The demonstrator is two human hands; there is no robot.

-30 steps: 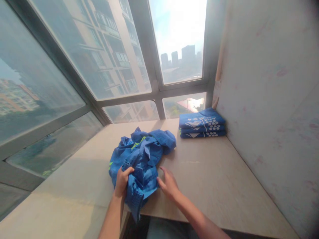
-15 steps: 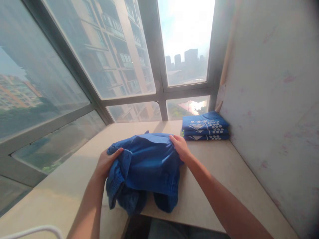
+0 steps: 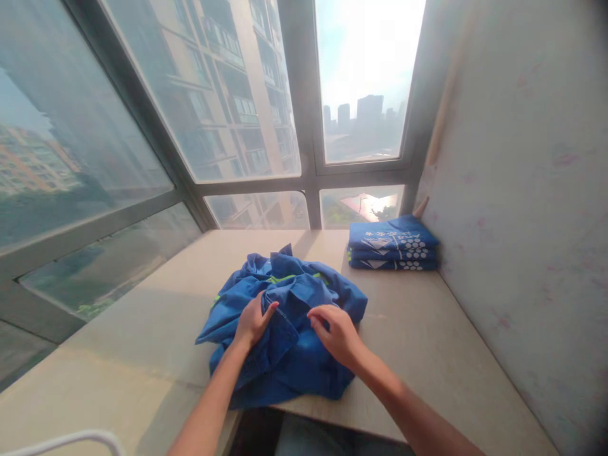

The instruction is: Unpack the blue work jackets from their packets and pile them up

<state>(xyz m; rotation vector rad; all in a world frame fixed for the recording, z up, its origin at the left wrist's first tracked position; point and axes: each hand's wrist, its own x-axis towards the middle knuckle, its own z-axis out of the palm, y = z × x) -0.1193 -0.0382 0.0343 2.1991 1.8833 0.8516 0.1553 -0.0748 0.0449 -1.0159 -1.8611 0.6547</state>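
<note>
A crumpled blue garment [image 3: 304,351] with thin yellow-green trim lies on the beige sill top [image 3: 413,335], hanging a little over the front edge. My left hand [image 3: 253,322] rests on the middle of it, fingers pinched on a fold of the cloth. My right hand [image 3: 336,332] lies just to the right, fingers curled onto the same blue garment. A stack of folded blue garments [image 3: 392,243] with white print sits at the back right corner, well beyond both hands.
Large window panes [image 3: 213,95] with grey frames close off the back and left. A pale wall [image 3: 522,190] borders the sill on the right. A white curved bar [image 3: 61,440] shows at the lower left edge.
The garment, held up and spread between both hands half a second ago, now lies bunched on the sill. Both hands came together onto its middle.
</note>
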